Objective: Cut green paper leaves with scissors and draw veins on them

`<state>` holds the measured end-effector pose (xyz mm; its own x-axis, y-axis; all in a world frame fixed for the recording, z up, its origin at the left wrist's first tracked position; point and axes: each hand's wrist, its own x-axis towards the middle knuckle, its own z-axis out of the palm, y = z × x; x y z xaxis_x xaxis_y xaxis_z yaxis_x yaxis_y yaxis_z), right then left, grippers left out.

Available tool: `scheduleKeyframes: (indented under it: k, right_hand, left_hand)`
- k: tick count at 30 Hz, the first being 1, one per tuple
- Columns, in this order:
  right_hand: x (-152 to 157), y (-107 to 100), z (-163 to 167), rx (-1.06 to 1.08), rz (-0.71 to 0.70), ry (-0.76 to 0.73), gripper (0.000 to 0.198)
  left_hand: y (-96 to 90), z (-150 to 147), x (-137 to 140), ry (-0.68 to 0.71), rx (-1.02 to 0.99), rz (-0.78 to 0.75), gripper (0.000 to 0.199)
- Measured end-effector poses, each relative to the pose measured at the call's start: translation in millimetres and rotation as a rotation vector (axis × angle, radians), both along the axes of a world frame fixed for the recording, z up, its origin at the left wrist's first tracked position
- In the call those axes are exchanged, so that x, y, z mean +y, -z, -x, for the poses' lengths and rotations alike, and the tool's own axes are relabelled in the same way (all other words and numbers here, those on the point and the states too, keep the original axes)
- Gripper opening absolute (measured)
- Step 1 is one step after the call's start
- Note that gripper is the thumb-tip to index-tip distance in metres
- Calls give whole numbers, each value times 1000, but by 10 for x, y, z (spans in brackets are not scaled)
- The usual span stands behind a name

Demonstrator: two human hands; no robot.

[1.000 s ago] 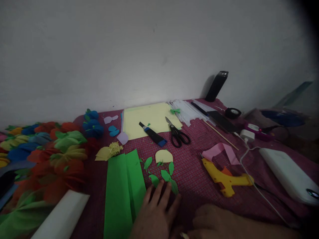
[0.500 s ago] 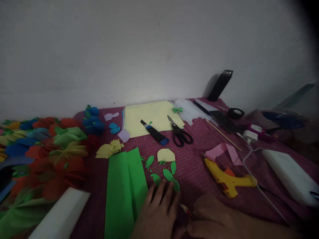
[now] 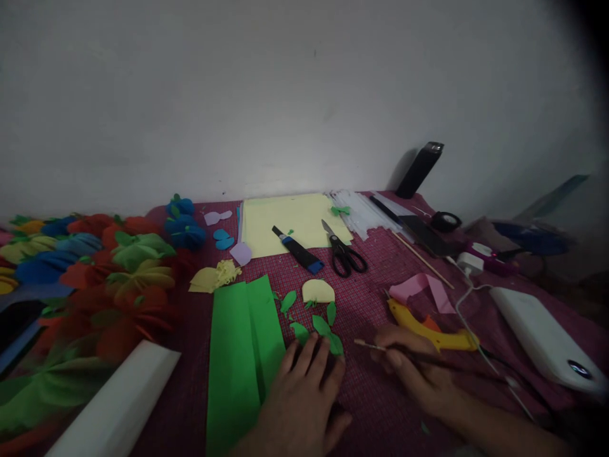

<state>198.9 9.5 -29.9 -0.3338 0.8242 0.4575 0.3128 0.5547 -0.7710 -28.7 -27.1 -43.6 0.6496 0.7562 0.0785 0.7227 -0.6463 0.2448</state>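
Note:
My left hand (image 3: pixel 304 387) lies flat with its fingers spread, its fingertips beside and partly over cut green paper leaves (image 3: pixel 321 325). Left of it are folded green paper strips (image 3: pixel 233 355). My right hand (image 3: pixel 419 365) pinches a thin stick (image 3: pixel 368 344) with a pale tip, which looks like a slim paintbrush. The tip points left toward the leaves, and the dark shaft runs back past the hand. Just behind the right hand lies a yellow glue gun (image 3: pixel 457 341), partly covered by it. A pale yellow paper piece (image 3: pixel 318 291) sits beyond the leaves.
Black scissors (image 3: pixel 346 257) and a cutter knife (image 3: pixel 299 249) lie by pale yellow sheets (image 3: pixel 285 216). Paper flowers (image 3: pixel 137 254) crowd the left, near a white roll (image 3: pixel 118 400). At right are a pink strip (image 3: pixel 419 285), white power bank (image 3: pixel 542 336) and cable (image 3: pixel 464 311).
My right hand has moved up and right, away from my left hand, bringing the thin stick with it. My left hand stays by the leaves. The whole view has shifted slightly.

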Motion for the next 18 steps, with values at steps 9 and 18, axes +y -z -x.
scheduleKeyframes:
  k: [9,18]
  right_hand:
    - [245,67,124,47,544,71,21]
    - [239,32,169,-80,443,0,13]
  left_hand:
    - [-58,-24,-16,-34,-5,36,55]
    - [-7,-27,-7,-33,-9,2,55]
